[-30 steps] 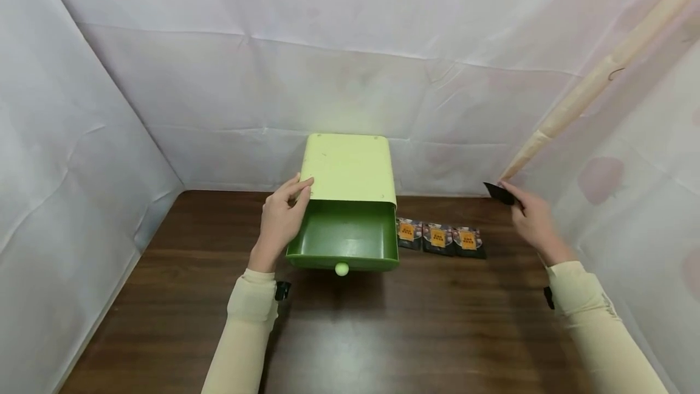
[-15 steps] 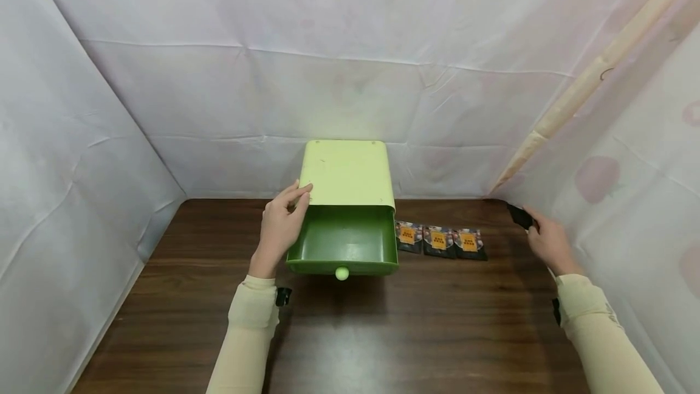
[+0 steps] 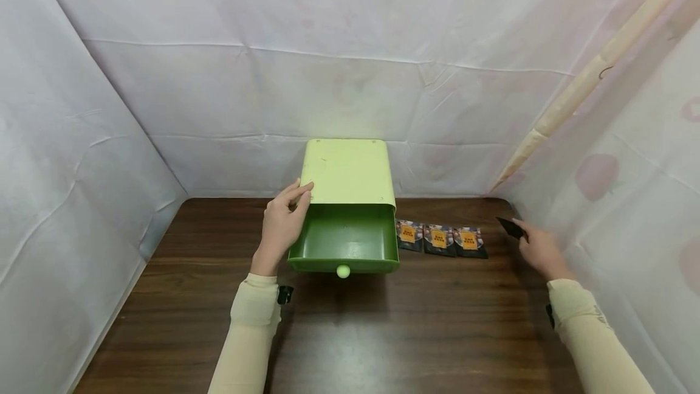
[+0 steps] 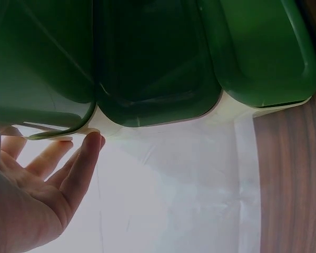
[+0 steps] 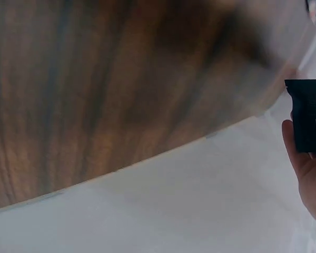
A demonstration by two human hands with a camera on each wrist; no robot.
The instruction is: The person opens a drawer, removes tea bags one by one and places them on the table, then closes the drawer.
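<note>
A light green drawer cabinet stands against the back cloth, its dark green top drawer pulled out. Nothing lies on the visible drawer floor. My left hand rests at the cabinet's upper left front corner, fingertips touching it; the left wrist view shows these fingers spread and fairly straight. Out at the right, my right hand pinches a black sachet above the table. In the right wrist view that sachet shows a barcode label, and part of it is cut off by the frame.
Three dark sachets with orange labels, the middle one among them, lie in a row right of the cabinet. A round knob sticks out from the drawer front. White cloth walls border the brown wooden table behind and at both sides.
The right hand, with its sachet, moved right and lower, then slightly back left. The left hand stays at the cabinet corner. The head view shifted a little.
</note>
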